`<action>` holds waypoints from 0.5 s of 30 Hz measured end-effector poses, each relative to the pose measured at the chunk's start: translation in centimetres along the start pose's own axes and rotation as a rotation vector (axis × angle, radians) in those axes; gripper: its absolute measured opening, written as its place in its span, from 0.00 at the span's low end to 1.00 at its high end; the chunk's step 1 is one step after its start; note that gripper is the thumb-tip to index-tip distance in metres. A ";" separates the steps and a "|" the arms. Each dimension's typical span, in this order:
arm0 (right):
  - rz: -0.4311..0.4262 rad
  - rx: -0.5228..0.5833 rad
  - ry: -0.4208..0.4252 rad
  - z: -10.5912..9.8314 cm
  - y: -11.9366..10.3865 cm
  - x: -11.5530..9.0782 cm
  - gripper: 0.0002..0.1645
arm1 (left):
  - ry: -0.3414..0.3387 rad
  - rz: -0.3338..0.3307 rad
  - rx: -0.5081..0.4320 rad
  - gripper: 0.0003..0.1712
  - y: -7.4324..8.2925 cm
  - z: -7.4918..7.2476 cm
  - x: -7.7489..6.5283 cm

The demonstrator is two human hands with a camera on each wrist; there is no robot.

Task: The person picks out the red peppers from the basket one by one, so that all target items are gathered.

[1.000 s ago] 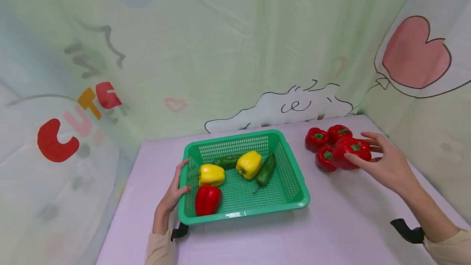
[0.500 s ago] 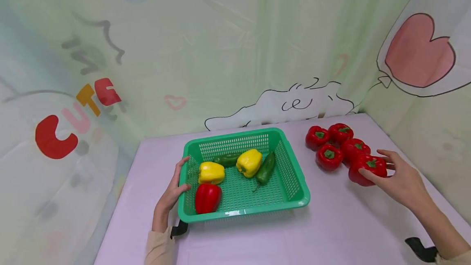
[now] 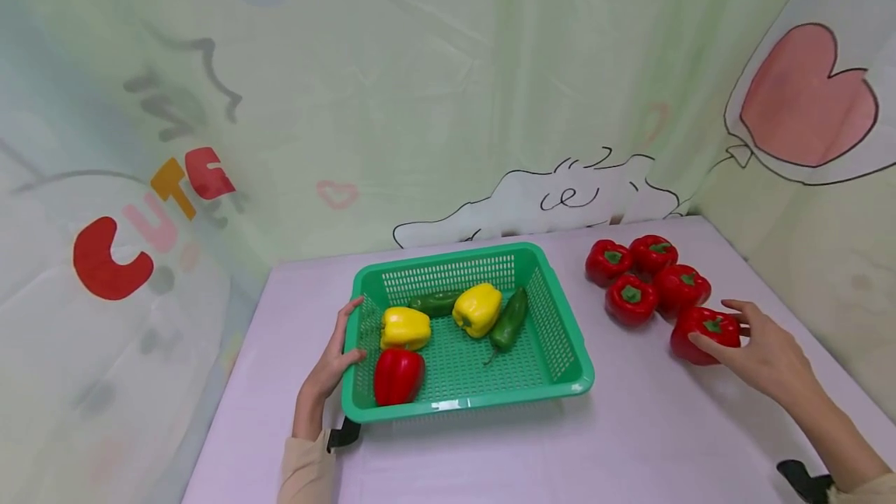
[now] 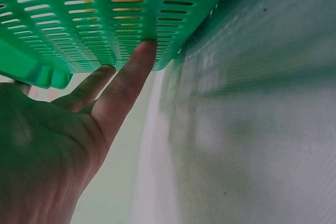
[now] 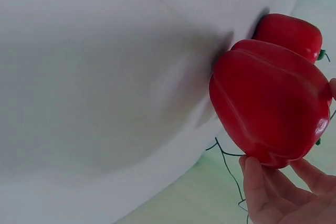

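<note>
right hand (image 3: pixel 770 360): clamped on the nearest red bell pepper (image 3: pixel 689 327), thumb at its near-left side, fingers at its far-right. the skin looks glossy, so a fingertip hold could slide if the pinch slackens or sits off-centre.
nearest red bell pepper: at the right of the lilac table (image 3: pixel 630 430), on the near end of the red cluster. whether its base bears on the table i cannot tell; released from above it, the pepper could drop and roll.
neighbouring red bell pepper (image 3: pixel 679 292): just far-left of the gripped one, touching or nearly so. a sideways nudge, or fingers spread carelessly, could shove it.
three other red bell peppers (image 3: pixel 631 302): close together, left and far of that neighbour. a bump could pass along and set one rolling.
left hand (image 3: pixel 329 370): clamped on the left rim of the green plastic basket (image 3: pixel 483 401), thumb and a fingertip lapping over, other fingers against the slotted outer wall.
green plastic basket: held at the left only; an uneven push or lift there could swing or tip it.
basket load: two yellow bell peppers (image 3: pixel 406 329), one red bell pepper (image 3: pixel 399 377) and two green peppers (image 3: pixel 509 323) lie loose; tilting could tumble the rounder ones.
</note>
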State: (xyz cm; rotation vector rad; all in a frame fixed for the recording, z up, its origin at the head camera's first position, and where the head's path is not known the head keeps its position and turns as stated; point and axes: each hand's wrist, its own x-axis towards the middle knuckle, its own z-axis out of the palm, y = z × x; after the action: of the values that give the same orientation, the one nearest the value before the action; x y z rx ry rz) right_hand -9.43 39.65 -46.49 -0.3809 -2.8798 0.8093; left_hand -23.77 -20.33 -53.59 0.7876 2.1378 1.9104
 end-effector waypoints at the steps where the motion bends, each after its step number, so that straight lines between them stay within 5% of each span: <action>1: 0.004 -0.001 -0.008 0.0 0.1 0.1 0.51 | 0.002 0.001 0.000 0.49 0.0 0.0 0.0; 15: -0.006 0.022 -0.065 0.0 0.6 0.8 0.50 | 0.005 0.003 0.011 0.50 0.1 0.0 0.1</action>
State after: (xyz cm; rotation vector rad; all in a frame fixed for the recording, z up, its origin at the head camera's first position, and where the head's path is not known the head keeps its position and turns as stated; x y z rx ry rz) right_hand -10.04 40.40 -46.74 -0.3500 -2.9271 0.8680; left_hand -23.85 -20.23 -53.47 0.7894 2.1531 1.9052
